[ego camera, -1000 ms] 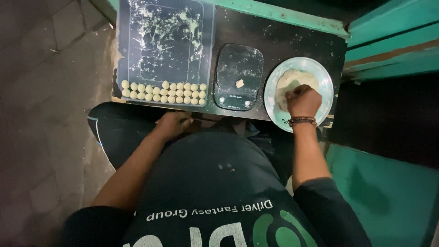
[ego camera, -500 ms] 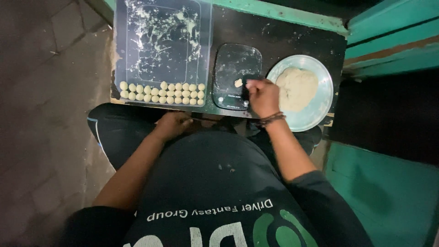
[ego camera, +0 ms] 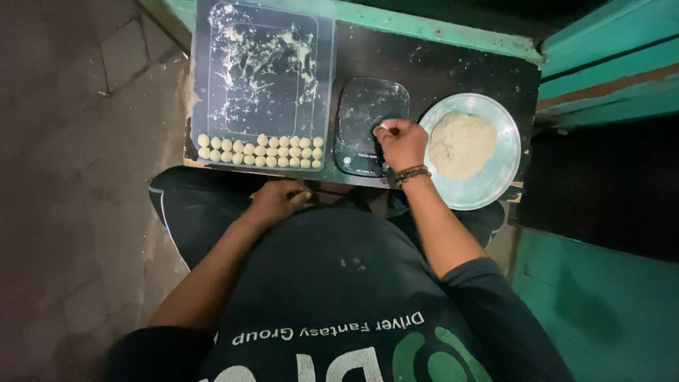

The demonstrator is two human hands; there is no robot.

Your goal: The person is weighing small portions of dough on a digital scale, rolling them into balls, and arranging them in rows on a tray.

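My right hand [ego camera: 402, 143], with a bead bracelet on the wrist, is over a small black kitchen scale [ego camera: 366, 113], its fingertips pinched on a small pale dough piece [ego camera: 380, 130] at the platform. My left hand [ego camera: 277, 200] rests on my lap at the table's near edge, fingers curled, holding nothing that I can see. To the right a metal plate [ego camera: 495, 180] carries a flat mound of pale dough [ego camera: 462, 143]. To the left a clear floured tray [ego camera: 258, 71] holds two rows of small dough balls [ego camera: 258, 151] along its near edge.
The dark table top [ego camera: 438, 67] has a green far edge. A green painted wall or bench [ego camera: 608, 78] stands at the right. Grey paving [ego camera: 78, 141] lies to the left. My black shirt and dark trousers fill the foreground.
My right hand moved left from the dough on the plate to the scale, carrying a small bit of dough. My left hand stayed on my lap.
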